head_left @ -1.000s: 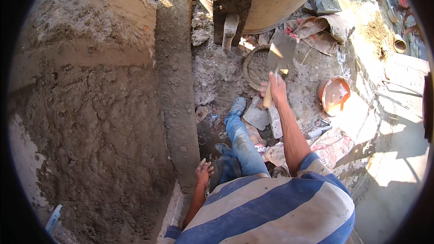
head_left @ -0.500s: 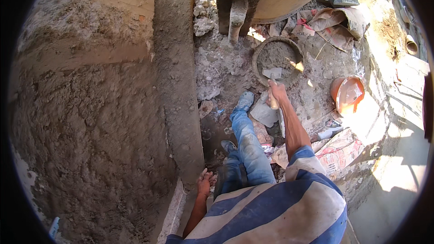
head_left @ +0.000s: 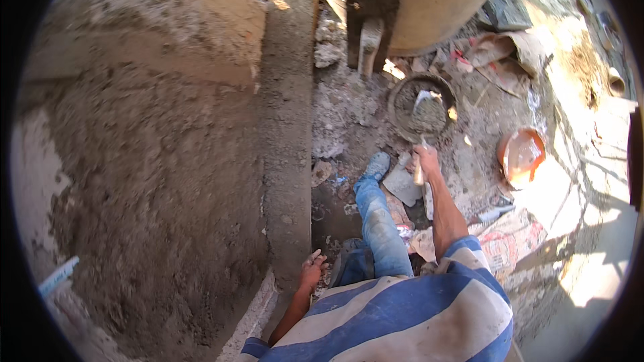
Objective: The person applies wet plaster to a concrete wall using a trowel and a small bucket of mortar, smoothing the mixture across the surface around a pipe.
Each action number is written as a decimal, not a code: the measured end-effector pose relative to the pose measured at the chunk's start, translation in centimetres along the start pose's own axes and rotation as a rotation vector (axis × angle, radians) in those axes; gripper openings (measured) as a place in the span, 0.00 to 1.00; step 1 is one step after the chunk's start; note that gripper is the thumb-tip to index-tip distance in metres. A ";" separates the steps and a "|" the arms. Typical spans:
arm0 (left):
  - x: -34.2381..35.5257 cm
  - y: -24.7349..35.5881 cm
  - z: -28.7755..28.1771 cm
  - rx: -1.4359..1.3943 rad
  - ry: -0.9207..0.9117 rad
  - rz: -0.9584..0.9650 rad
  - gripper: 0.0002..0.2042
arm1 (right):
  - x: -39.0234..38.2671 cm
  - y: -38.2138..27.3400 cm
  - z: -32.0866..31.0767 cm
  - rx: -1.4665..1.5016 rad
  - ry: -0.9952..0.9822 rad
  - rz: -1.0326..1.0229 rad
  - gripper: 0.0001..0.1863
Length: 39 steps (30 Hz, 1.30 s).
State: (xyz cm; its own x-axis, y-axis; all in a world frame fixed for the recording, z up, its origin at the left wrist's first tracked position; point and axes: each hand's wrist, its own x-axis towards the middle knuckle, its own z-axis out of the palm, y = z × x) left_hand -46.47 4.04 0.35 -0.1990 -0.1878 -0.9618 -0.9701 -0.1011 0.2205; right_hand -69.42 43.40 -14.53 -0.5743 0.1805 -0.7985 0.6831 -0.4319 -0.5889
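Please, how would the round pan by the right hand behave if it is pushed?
The round pan would probably feel heavy, as mortar lies in it. Being wide and low, it seems unlikely to tip; the rough ground may make it drag.

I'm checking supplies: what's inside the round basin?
The round basin holds grey mix; the trowel in the right hand shows partly over it. The basin's bottom and the mix beneath the trowel are covered, so can't be seen.
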 end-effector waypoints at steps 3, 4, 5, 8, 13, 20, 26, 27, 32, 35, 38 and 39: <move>-1.8 1.2 -1.8 0.121 0.002 0.099 0.21 | -3.7 0.3 -0.4 0.184 -0.076 0.092 0.09; -2.9 2.0 -3.1 0.215 0.059 0.184 0.21 | -5.3 0.1 -0.2 0.339 -0.144 0.111 0.10; -4.1 3.2 -4.7 0.302 0.150 0.361 0.21 | -8.8 -2.3 2.0 0.313 -0.004 0.055 0.10; -13.1 8.0 -7.1 0.245 0.305 0.728 0.18 | -16.4 -6.5 2.8 0.528 -0.011 -0.173 0.10; -28.0 9.0 -15.7 -0.080 0.825 1.270 0.10 | -25.8 -14.3 0.9 0.530 -0.050 -0.697 0.09; -46.1 -5.9 -31.2 -0.122 2.589 1.385 0.15 | -40.4 -25.1 0.0 0.682 0.365 -1.255 0.09; -45.9 -12.3 -40.2 0.092 2.915 1.211 0.19 | -47.4 -28.9 5.9 0.910 1.320 -1.292 0.10; -43.7 -10.1 -40.7 -0.222 2.652 1.402 0.21 | -48.3 -28.6 7.4 0.940 1.356 -1.360 0.14; -43.2 -11.7 -44.3 0.148 2.860 1.027 0.23 | -45.4 -23.1 29.1 0.533 0.733 -1.973 0.12; -41.7 -10.5 -43.7 0.141 2.827 0.998 0.24 | -39.5 -9.8 39.3 -0.741 0.051 -1.842 0.04; -42.4 -10.1 -43.8 0.112 2.881 0.990 0.24 | -39.0 8.0 32.2 -0.787 -0.238 -1.526 0.13; -41.9 -9.3 -44.1 0.061 2.853 1.023 0.24 | -40.1 11.7 27.5 -0.831 -0.374 -1.408 0.17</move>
State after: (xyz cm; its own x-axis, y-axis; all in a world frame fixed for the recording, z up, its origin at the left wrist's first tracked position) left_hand -23.02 -30.19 45.77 0.1376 0.0917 0.9862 -0.8373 0.5427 0.0664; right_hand -50.79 6.80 14.05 -0.8894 -0.2652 0.3724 -0.4556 0.4469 -0.7698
